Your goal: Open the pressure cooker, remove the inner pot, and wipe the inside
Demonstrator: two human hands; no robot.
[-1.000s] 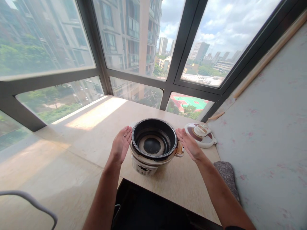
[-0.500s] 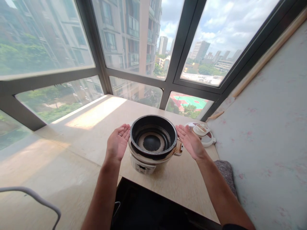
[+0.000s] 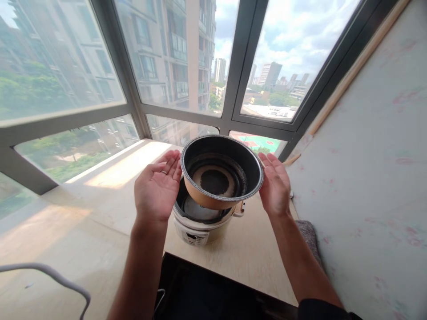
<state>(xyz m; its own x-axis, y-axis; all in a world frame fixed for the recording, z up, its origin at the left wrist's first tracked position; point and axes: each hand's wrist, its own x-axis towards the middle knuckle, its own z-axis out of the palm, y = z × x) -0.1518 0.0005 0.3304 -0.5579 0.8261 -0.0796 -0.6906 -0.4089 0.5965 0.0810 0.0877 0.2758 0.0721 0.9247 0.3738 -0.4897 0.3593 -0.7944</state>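
Evidently, left hand (image 3: 156, 191) and right hand (image 3: 276, 189) fingers grasped the inner pot (image 3: 215, 178), lifted clear of the cooker (image 3: 211, 229), not yet set down.

Inner pot (image 3: 215, 180): metallic rim, worn matt coating inside, smooth outside | cooker shell (image 3: 218, 229) below pot: smooth plastic | counter (image 3: 110, 240) beneath pot: smooth, faint sheen | bundle (image 3: 307, 234) right of pot: rough cloth | window frame (image 3: 227, 119) beyond pot: satin metal
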